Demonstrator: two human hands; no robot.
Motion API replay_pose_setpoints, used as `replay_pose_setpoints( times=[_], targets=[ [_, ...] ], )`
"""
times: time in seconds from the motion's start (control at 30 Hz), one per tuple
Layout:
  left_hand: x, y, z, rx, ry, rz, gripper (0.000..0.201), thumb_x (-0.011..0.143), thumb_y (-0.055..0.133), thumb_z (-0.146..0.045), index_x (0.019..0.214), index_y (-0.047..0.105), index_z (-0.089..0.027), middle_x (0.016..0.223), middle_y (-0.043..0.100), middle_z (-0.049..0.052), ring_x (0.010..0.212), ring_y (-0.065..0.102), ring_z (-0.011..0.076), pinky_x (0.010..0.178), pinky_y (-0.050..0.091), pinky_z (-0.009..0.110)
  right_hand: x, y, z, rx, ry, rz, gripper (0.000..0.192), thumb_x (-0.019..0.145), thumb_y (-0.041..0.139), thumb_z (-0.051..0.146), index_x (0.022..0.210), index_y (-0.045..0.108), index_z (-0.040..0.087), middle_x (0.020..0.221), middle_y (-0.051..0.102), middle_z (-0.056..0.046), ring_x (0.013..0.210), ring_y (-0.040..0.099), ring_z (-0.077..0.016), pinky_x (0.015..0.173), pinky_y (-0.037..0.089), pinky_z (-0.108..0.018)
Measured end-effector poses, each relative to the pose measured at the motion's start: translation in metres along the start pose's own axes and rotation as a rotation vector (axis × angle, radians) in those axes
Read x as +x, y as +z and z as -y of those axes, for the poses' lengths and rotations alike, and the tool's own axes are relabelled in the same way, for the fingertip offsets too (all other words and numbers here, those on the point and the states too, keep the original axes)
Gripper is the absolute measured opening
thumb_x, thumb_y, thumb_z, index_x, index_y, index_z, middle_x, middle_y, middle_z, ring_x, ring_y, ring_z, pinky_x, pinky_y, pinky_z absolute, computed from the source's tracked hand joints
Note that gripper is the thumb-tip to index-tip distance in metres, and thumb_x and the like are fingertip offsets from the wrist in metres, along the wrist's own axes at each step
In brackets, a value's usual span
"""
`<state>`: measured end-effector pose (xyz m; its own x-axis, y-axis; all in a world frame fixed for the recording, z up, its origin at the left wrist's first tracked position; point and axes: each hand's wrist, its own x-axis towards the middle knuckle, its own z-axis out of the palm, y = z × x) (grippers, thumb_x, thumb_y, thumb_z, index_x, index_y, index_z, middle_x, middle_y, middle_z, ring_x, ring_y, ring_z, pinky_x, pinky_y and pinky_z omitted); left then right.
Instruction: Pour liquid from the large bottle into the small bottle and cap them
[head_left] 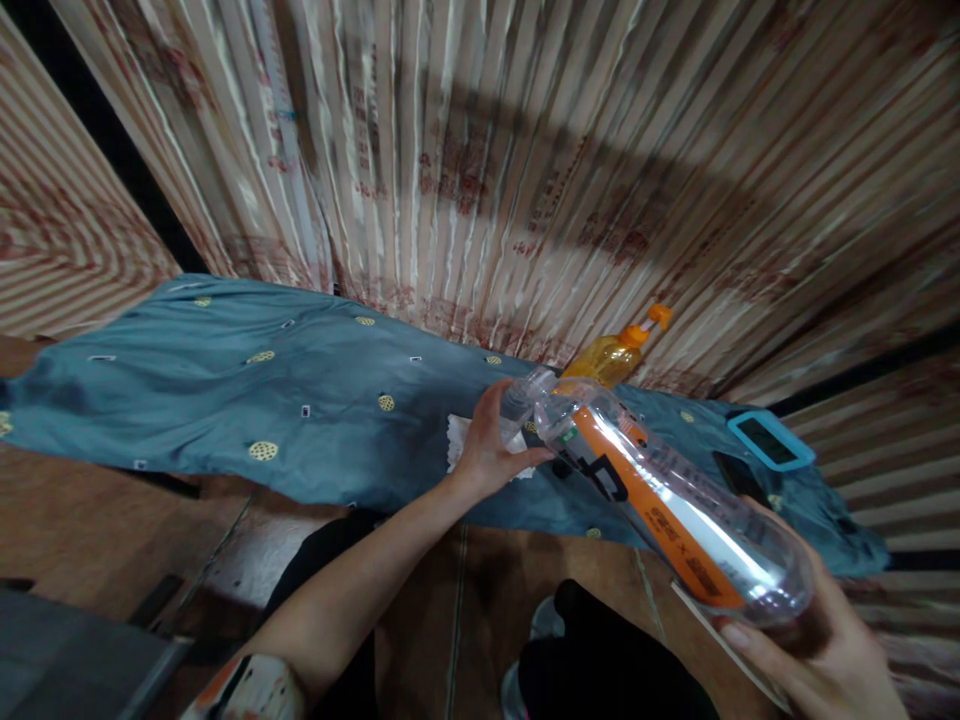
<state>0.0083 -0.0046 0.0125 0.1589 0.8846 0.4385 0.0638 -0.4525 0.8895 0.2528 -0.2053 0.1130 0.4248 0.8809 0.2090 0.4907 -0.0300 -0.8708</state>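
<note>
My right hand (832, 620) is wrapped round the base of a large clear plastic bottle (667, 500) with an orange label. The bottle lies tilted in the air, its narrow neck pointing up and left. Between the thumb and fingers of my left hand (487, 450) is a small clear container (517, 402), right by the bottle's neck. Whether the two touch is hard to tell. A white lace-edged napkin (456, 440) lies on the cloth under my left hand. Just behind the bottle's neck stands an amber pump bottle (609, 358) with an orange pump top.
A patterned blue-green cloth (322, 400) covers the long narrow table. Towards its right end lie a blue-framed device (772, 440) and a dark flat object (739, 475), partly hidden by the bottle. A pleated striped curtain (450, 200) hangs close behind.
</note>
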Motion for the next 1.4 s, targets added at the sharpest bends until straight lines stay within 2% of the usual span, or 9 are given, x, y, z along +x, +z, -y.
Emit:
replay_pose_setpoints(
  times=[0.27,0.5,0.67,0.9,1.2,1.4],
  targets=[
    [-0.001,-0.002,-0.002,0.008,-0.006,0.018,0.105,0.062,0.092,-0.059,0.146,0.04,-0.024,0.151,0.05,0.018,0.144,0.047,0.0391,0.12,0.036,0.062,-0.003,0.0,-0.004,0.024,0.035,-0.033,0.095,0.051,0.096,0.046,0.136,0.058,0.028,0.139,0.062,-0.006,0.123,0.062,-0.0289,0.092,0.051,-0.021],
    [-0.001,0.0,-0.001,-0.004,-0.016,0.012,0.105,0.061,0.092,-0.057,0.147,0.04,-0.024,0.151,0.05,0.018,0.143,0.047,0.0397,0.121,0.036,0.062,0.0,-0.019,-0.022,-0.026,0.054,0.132,0.1,0.059,0.095,0.044,0.147,0.049,0.032,0.15,0.053,-0.005,0.132,0.054,-0.0345,0.102,0.05,-0.035],
    [-0.001,0.0,-0.002,0.003,-0.02,0.013,0.104,0.062,0.092,-0.056,0.147,0.04,-0.024,0.152,0.05,0.018,0.143,0.047,0.04,0.121,0.035,0.063,-0.001,-0.017,-0.018,-0.024,0.068,0.075,0.101,0.056,0.095,0.047,0.144,0.051,0.029,0.148,0.055,-0.008,0.133,0.053,-0.0366,0.104,0.049,-0.038],
    [-0.001,0.0,-0.003,-0.004,-0.02,0.02,0.104,0.064,0.091,-0.058,0.147,0.039,-0.023,0.152,0.049,0.018,0.144,0.046,0.0391,0.122,0.034,0.061,-0.006,-0.002,-0.007,0.035,0.077,-0.048,0.099,0.049,0.096,0.051,0.138,0.058,0.029,0.144,0.058,-0.004,0.13,0.058,-0.0309,0.1,0.049,-0.027],
    [-0.001,0.0,-0.002,-0.011,-0.017,0.018,0.104,0.064,0.091,-0.057,0.147,0.038,-0.025,0.154,0.048,0.017,0.145,0.045,0.0397,0.122,0.033,0.063,-0.004,0.0,-0.004,0.019,0.076,-0.044,0.099,0.048,0.096,0.047,0.138,0.059,0.026,0.143,0.059,-0.008,0.125,0.061,-0.0351,0.095,0.053,-0.032],
    [-0.001,-0.001,-0.003,-0.016,-0.032,0.023,0.104,0.064,0.091,-0.057,0.148,0.039,-0.026,0.154,0.048,0.017,0.145,0.045,0.0391,0.122,0.033,0.063,-0.007,0.001,-0.001,0.013,0.099,-0.056,0.104,0.048,0.096,0.05,0.141,0.056,0.023,0.143,0.058,-0.011,0.129,0.057,-0.0376,0.098,0.052,-0.034]
  ],
)
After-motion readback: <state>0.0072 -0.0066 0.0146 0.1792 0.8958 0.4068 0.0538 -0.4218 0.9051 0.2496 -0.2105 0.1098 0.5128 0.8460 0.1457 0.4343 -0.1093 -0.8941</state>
